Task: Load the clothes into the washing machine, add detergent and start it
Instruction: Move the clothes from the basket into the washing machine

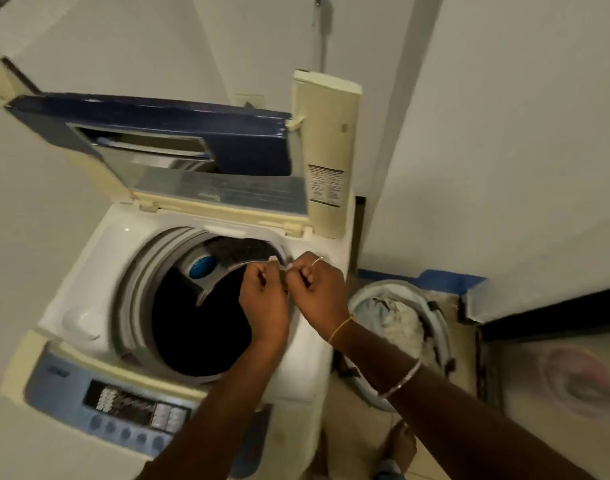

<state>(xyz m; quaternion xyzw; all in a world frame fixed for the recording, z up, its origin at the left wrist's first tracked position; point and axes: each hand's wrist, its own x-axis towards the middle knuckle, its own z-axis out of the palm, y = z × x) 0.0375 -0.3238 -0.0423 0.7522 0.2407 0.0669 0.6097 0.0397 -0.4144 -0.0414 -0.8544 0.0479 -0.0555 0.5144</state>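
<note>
— How did the hands stand?

— Both were curled over the right edge of the drum (137, 282). The left hand (265, 303) and the right hand (317, 292) met knuckle to knuckle. Together they pinched one small pale item (273, 259) at the fingertips; I couldn't tell what it was.

— And the laundry?

— Dark clothes (241, 250), coarse-looking, lay down inside the round drum of the washing machine (89, 258). Its top was smooth, glossy white plastic, and a ribbed grey ring lined the opening.

— The lid?

— The lid (248, 140) stood folded up at the back, a glossy dark blue panel in a cream frame. The control panel (123, 407) at the front was pale blue with a row of round buttons.

— Anything on the floor?

— A round pale-blue basket (445, 327) stood just beside the machine on the right, with crumpled pale cloth (400, 317) in it.
</note>
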